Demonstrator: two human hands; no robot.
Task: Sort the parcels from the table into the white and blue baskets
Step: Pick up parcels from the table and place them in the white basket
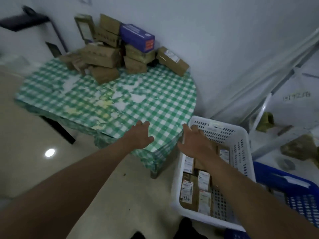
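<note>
1. The left hand (pixel 140 135) reaches forward over the near corner of the table (pixel 155 107), its fingers spread and loose, holding nothing.
2. The right hand (pixel 196 142) stretches out beside it, over the far left part of the white basket (pixel 241 145), fingers straight and apart, with nothing in its grasp.
3. The pile of parcels (pixel 107 56) sits well beyond both hands, at the far edge of the table against the wall; most are brown cardboard boxes, stacked unevenly.
4. A blue box (pixel 136 37) lies on top of that pile, and one brown box (pixel 172 61) rests at the pile's right side, tilted against the wall.
5. Between the hands and the pile stretches the green checked tablecloth (pixel 60 94), worn and blotched in the middle.
6. Under and behind the right hand, the white basket holds several brown parcels with white labels (pixel 195 190), lying flat side by side.
7. The blue basket (pixel 293 187) stands just right of the right forearm, touching the white one; its contents are too blurred to tell.
8. Farther right of the right hand, some brown packages (pixel 296 149) lie on a pale surface behind a metal frame.
</note>
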